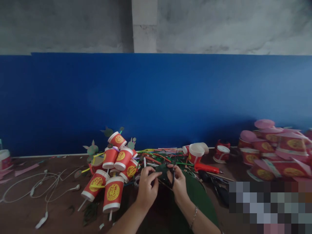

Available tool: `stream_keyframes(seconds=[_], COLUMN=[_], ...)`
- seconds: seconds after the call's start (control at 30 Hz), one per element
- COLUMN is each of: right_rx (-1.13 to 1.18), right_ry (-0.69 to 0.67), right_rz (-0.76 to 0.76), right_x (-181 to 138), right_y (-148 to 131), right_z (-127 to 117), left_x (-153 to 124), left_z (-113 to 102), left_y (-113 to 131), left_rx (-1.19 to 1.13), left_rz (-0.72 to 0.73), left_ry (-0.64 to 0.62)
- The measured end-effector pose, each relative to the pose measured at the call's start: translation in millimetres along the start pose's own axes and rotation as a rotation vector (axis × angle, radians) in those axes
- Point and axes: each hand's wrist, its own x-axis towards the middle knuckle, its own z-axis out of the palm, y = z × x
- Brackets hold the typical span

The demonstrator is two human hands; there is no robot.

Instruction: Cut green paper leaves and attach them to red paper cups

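My left hand (147, 187) pinches the edge of a small dark green paper piece (161, 169) with thumb and fingertips. Close beside it, my right hand (179, 183) has its fingers closed around black scissors (173, 177), and its fingertips also touch the green piece. Part of the scissors is hidden by the fingers. A large dark green sheet (198, 198) lies under and to the right of my right wrist. Just behind both hands spreads a heap of colourful thin sticks or straws (156, 156).
Red paper cups (113, 193) with straws and animal cutouts are piled at left. White earphones (42, 220) lie farther left. A white cup (196, 152), a red-handled tool (207, 167) and pink-topped cups (291, 143) are at right. A blue panel (156, 97) rises behind.
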Motion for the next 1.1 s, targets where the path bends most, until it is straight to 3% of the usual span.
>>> stream_keyframes(seconds=[0.13, 0.23, 0.33, 0.47, 0.57, 0.73, 0.83, 1.1], right_rx=[-0.085, -0.144, -0.138, -0.081, -0.090, -0.145, -0.145, -0.150], right_ry=[0.007, -0.026, -0.043, -0.085, -0.217, -0.448, -0.500, -0.475], right_rz=[-0.137, -0.185, -0.192, -0.100, -0.002, 0.052, 0.091, 0.120], right_x=[1.2, -1.6, -5.5, -9.3, -11.9, -17.3, -18.8, -18.7], right_y=[6.0, 4.0, -1.8, -9.0, -10.5, -7.6, -4.3, -5.8], right_z=[-1.9, -1.1, 1.4, 4.8, 6.3, 8.4, 9.7, 11.8], left_x=[3.1, 7.3, 9.7, 10.3, 10.5, 8.8, 6.9, 3.7], left_z=[-1.0, -1.6, 0.0, 1.1, -0.9, -1.3, 1.3, 3.8], left_y=[0.2, 1.1, -1.2, -4.1, -2.1, 0.3, -2.3, -4.2], left_rx=[-0.368, -0.457, -0.486, -0.569, -0.630, -0.618, -0.619, -0.708], left_rz=[-0.322, -0.480, -0.499, -0.561, -0.592, -0.539, -0.551, -0.600], left_ry=[0.049, 0.004, -0.025, 0.126, 0.200, 0.223, 0.219, 0.092])
